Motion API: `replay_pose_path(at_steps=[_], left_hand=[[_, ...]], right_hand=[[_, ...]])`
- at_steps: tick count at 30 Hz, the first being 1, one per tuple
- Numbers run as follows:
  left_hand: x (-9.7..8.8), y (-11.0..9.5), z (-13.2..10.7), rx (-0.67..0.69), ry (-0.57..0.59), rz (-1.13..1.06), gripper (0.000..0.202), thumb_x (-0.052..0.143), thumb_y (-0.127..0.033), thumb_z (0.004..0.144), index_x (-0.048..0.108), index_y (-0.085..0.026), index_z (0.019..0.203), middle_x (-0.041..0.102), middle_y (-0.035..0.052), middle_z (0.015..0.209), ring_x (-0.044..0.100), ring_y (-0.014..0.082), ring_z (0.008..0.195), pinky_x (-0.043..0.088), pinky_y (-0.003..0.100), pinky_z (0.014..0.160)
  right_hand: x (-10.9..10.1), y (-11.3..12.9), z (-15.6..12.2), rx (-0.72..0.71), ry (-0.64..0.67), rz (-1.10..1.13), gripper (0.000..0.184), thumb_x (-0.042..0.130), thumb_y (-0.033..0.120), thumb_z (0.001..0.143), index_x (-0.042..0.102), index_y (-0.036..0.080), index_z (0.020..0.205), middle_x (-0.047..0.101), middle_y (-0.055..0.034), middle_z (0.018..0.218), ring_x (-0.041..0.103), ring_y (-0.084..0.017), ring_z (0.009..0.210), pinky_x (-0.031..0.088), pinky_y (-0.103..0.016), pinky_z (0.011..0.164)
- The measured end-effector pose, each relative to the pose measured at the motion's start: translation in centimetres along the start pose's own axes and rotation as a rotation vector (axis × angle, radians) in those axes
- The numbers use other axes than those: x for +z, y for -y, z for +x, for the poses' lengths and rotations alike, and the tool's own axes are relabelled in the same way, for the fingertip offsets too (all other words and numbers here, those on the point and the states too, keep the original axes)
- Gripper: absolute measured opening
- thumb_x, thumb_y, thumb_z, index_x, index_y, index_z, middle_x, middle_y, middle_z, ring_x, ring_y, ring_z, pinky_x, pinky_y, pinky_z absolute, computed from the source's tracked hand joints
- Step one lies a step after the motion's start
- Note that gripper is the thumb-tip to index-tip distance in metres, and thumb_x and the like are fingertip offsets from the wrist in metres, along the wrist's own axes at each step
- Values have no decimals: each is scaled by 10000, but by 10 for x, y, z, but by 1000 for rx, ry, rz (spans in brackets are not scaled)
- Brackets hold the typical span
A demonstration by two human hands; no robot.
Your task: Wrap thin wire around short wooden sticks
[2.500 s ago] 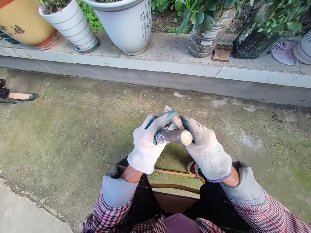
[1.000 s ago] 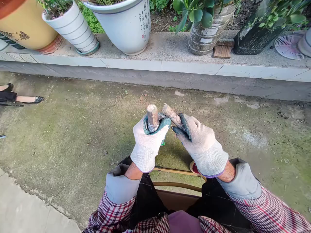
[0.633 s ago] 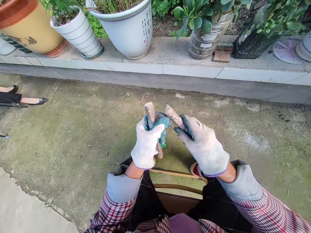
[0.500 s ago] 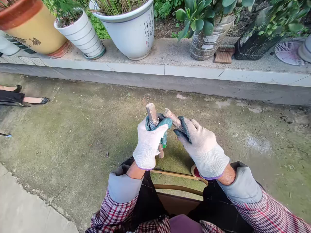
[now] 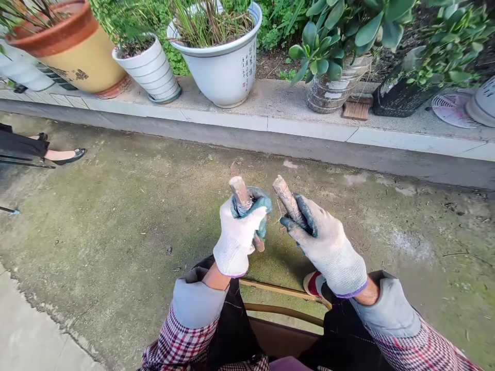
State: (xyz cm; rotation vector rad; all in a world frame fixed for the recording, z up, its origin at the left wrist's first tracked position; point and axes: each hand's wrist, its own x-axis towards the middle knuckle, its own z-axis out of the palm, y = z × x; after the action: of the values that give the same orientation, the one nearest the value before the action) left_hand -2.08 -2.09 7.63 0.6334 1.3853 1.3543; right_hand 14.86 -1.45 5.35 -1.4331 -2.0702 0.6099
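We see the left hand [image 5: 240,226] clasping a wire-wound stick [image 5: 240,190], the right hand [image 5: 327,239] clasping a second stick [image 5: 287,198] nearby.

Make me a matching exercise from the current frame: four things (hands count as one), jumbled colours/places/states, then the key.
Column 1
1. Left hand and right hand
2. Orange-rimmed pot
3. Flat wooden piece
4. Pot of grassy plants

Column 2
A. On the ledge, between a ribbed container and a black container
B. White, with dark characters on its side
C. One closed around a stick, the other around a second stick
D. Yellow body

Right pairs: 1-C, 2-D, 3-A, 4-B
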Motion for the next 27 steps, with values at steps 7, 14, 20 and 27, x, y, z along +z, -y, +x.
replay_pose_path(at_steps=[7,14,20,27], left_hand=[[3,1,8,-33,-10,75,242,813,-312,634,664,-178,770,530,-79,495,423,60,348,328,182,337],[5,-1,3,30,-60,118,198,786,-289,647,658,-176,747,542,-69,501,443,67,372,374,192,371],[3,5,0,76,-73,157,186,769,-264,645,625,-193,740,550,-69,524,461,67,384,395,186,383],[0,6,6,1,70,61,201,765,-302,664,662,-190,796,555,-65,524,434,66,357,354,189,344]], right_hand=[[4,1,-1,-53,67,-161,414,571,300,914,584,216,1320,718,-67,979,693,-222,754,490,-305,584],[12,7,-6,-35,24,-285,381,541,331,932,595,184,1279,693,-72,903,656,-207,655,405,-291,506],[10,5,-6,-55,7,-120,384,561,299,894,611,218,1266,720,-68,951,691,-216,741,500,-305,588],[-10,6,1,115,68,181,349,606,368,916,646,226,1232,762,-45,981,716,-210,795,560,-333,687]])
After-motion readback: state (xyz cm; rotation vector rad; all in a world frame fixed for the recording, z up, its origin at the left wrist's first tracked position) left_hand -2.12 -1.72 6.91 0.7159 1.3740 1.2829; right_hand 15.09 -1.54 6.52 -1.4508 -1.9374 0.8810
